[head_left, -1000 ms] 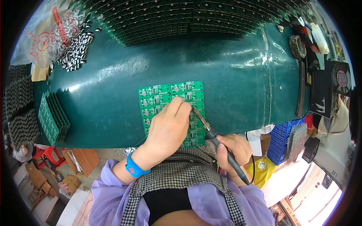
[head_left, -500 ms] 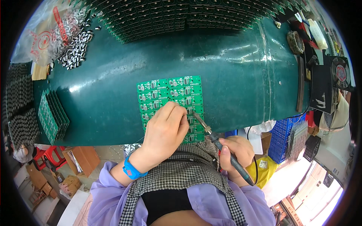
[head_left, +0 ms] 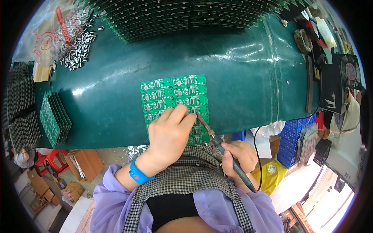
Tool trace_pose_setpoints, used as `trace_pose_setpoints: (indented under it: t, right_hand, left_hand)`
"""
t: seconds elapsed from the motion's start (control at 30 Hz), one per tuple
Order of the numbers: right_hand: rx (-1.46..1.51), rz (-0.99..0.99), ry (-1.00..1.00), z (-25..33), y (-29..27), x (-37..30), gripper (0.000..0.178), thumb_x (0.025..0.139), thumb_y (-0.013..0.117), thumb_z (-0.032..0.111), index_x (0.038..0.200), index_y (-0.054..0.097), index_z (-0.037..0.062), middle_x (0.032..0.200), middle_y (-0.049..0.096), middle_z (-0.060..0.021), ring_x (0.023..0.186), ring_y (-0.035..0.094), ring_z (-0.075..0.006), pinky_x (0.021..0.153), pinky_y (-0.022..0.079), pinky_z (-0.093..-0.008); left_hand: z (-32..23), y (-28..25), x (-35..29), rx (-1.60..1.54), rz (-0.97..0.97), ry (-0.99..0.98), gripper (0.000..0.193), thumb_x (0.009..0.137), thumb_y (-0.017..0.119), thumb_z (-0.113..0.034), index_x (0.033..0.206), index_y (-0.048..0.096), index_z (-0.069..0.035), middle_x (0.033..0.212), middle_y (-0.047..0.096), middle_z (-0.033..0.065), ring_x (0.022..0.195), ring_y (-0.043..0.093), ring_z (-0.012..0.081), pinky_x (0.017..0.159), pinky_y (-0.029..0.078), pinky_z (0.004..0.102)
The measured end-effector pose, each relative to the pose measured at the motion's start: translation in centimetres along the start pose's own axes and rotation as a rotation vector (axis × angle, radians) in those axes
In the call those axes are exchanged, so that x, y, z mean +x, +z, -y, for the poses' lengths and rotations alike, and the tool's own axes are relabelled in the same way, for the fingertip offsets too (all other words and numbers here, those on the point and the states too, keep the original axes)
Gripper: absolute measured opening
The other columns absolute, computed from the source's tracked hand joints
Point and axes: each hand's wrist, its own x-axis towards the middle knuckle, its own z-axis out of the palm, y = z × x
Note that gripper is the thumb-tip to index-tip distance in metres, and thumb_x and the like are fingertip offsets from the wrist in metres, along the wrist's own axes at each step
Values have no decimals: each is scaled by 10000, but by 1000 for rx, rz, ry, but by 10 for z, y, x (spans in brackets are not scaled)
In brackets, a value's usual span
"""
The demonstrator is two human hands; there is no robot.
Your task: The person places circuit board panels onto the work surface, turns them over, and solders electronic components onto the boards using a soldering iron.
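Note:
A green panel of joined circuit boards [head_left: 190, 91] lies flat near the front edge of the table, with small chips and parts on it. My left hand [head_left: 169, 130] rests over its lower middle, thumb and fingers pinched together; what is between the fingertips is hidden. In my right hand [head_left: 241, 155] is a soldering iron [head_left: 241, 173], gripped by its dark handle. The iron points up and left, its tip at the panel beside my left fingertips. Part of the panel's lower left is covered by my left hand.
A big block of stacked circuit boards [head_left: 155, 23] stands along the far edge. Small metallic parts [head_left: 79, 52] spill from a plastic bag [head_left: 44, 39] at far left, near a stack of green boards [head_left: 54, 120]. A small fan [head_left: 351, 72] and stand are at right. The iron's cable [head_left: 256, 143] loops rightward.
The panel sits slightly farther away. My left hand stays pinched over it, shifted a little. My right hand and the iron have moved slightly left, the tip still by the left fingertips.

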Motion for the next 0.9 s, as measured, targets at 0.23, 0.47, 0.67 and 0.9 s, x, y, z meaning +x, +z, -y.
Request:
trace_pose_setpoints:
  t: [0.23, 0.47, 0.67, 0.9]
  right_hand:
    - [40, -54, -7, 2, -7, -8, 103, 705, 617, 37, 788, 645, -16, 590, 603, -88, 461, 583, -196, 440, 471, -287]
    - [31, -12, 15, 1, -4, -10, 116, 692, 626, 30, 801, 649, -3, 603, 606, -82, 486, 598, -202, 456, 480, -289]
    - [38, -9, 14, 3, -3, -11, 114, 692, 630, 23, 802, 649, 1, 607, 609, -87, 487, 601, -205, 455, 482, -288]
    - [42, 0, -3, 3, -3, -15, 141, 697, 631, 23, 836, 641, -4, 609, 608, -85, 484, 598, -203, 448, 479, -288]
  left_hand:
    - [0, -4, -12, -273, -15, -136, 165, 745, 662, 46, 878, 588, -19, 822, 570, 104, 696, 596, 271, 588, 479, 345]
    - [1, 0, -12, -245, -22, -84, 173, 754, 647, 58, 894, 573, -11, 852, 580, 124, 724, 606, 295, 609, 486, 360]
    - [-1, 1, -13, -224, -27, -80, 168, 759, 645, 57, 897, 573, -8, 854, 578, 124, 728, 611, 294, 608, 485, 360]
    - [0, 5, -12, -236, 10, -106, 160, 765, 657, 38, 889, 568, -10, 824, 547, 124, 705, 593, 295, 593, 473, 370]
